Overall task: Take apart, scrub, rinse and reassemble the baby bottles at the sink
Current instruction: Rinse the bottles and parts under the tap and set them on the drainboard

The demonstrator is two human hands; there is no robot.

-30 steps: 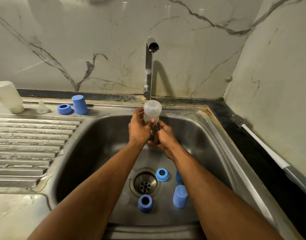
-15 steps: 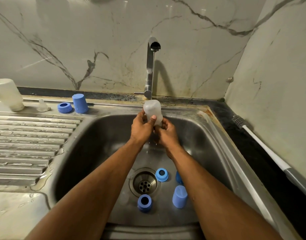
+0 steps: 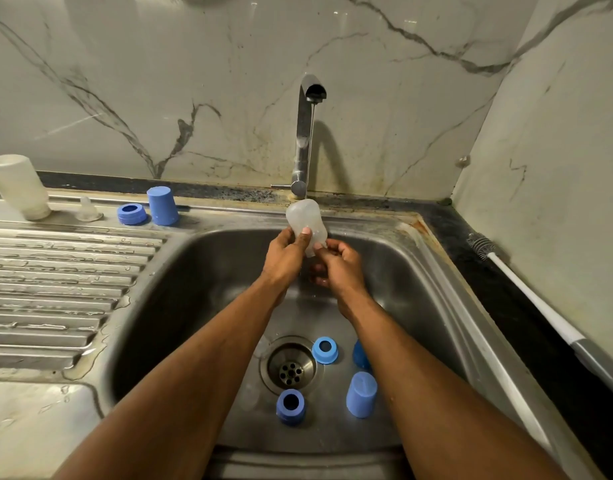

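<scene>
A clear baby bottle body (image 3: 305, 218) is held bottom-up over the steel sink (image 3: 201, 271), under a thin stream from the tap (image 3: 306, 133). My left hand (image 3: 286, 258) grips its side, thumb on the front. My right hand (image 3: 338, 266) holds its lower neck end with curled fingers. On the sink floor lie a blue ring (image 3: 325, 350), a darker blue ring (image 3: 290, 406), a blue cap (image 3: 361, 394) and another blue piece (image 3: 359, 355) partly hidden by my right forearm.
On the drainboard (image 3: 55, 289) ledge at the back left stand another bottle body (image 3: 19, 187) upside down, a clear teat (image 3: 86, 209), a blue ring (image 3: 131, 213) and a blue cap (image 3: 162, 206). A white-handled bottle brush (image 3: 526, 292) lies on the dark counter at right.
The bottle has tilted a little and shifted under the stream. My right hand has moved up closer to the bottle's neck. The parts in the sink have not moved.
</scene>
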